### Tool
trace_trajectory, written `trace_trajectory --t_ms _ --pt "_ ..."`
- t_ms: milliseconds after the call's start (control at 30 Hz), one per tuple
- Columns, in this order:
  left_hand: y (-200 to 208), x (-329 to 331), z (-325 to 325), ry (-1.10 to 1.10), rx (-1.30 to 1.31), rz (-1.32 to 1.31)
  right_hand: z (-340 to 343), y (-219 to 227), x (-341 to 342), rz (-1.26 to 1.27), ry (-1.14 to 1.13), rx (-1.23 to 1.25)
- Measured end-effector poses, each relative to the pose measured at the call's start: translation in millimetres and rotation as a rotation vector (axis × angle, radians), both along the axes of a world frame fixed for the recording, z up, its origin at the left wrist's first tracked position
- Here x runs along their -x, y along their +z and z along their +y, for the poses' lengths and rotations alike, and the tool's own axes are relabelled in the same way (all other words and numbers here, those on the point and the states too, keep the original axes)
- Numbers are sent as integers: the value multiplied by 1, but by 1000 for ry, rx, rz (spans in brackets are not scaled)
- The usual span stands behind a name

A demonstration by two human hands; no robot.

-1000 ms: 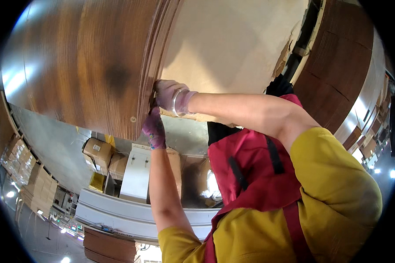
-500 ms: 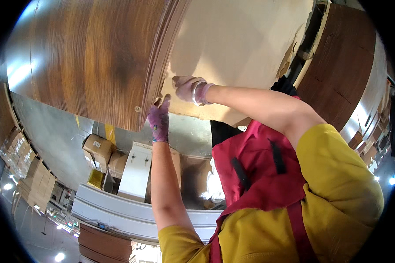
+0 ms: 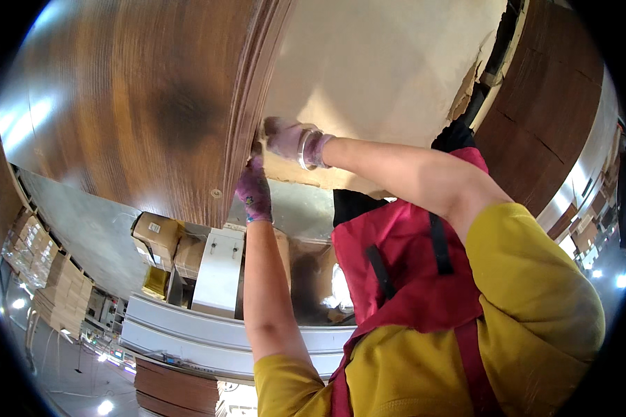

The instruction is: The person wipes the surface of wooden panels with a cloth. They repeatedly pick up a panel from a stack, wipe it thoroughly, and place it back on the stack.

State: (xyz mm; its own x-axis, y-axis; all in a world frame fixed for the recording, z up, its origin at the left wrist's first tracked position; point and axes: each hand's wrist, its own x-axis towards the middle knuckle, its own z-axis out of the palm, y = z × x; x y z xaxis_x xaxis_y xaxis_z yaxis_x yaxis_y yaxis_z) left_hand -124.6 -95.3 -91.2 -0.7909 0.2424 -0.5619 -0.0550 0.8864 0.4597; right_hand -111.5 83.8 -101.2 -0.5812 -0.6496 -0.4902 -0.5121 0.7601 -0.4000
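Far L, pale cardboard boxes (image 3: pixel 31 240) can be seen piled up in the bg. Next, most of the upper L is taken up by a brown wood-grain panel (image 3: pixel 132 90): streaky grain, glossy enough for glare to be thrown back, w/ a small round mark near its lower corner. Below it, a taped carton (image 3: pixel 158 235) and a white board (image 3: pixel 217 271) w/ two small fittings are seen lower down.

The panel's R side is finished by a long layered edge (image 3: pixel 252 90), all parallel ridges; can't be told if that's moulding or several sheets. At its lower end the left hand (image 3: pixel 254 191) is raised in a purple patterned glove, fingers up against the edge; tips are partly hidden, so whether anything's gripped can't be told. Just R of it, the right hand (image 3: pixel 295 139), also gloved, is held w/ fingers curled in narrow; contents, if any, can't be made out.

Prob a close-up edge-handling step, imo; for any further move there, light fingertip control would be called for, w/ the ridges kept unscuffed.

Further R, a smooth tan sheet (image 3: pixel 375 62) is seen, torn raggedly along its far side, then a soft red apron (image 3: pixel 410 257) and dark brown boards (image 3: pixel 549 104).
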Motion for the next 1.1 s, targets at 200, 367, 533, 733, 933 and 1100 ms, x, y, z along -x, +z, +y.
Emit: trace_trajectory --t_ms 200,367,533,733,933,1100 --pt "-75 1 -49 68 -503 -437 15 27 28 -811 -1378 368" --pt "-16 13 -3 213 -277 -203 -5 -29 17 -165 -513 159" --pt "-23 1 -3 232 -477 -87 -5 -54 19 -51 -444 288" --pt "-18 -10 17 532 -645 -173 12 2 21 -280 -542 107" --pt "-19 22 -39 245 -268 -358 36 -19 17 -247 -517 286" --pt "87 23 -56 -158 216 68 114 49 16 -794 -1562 1110"
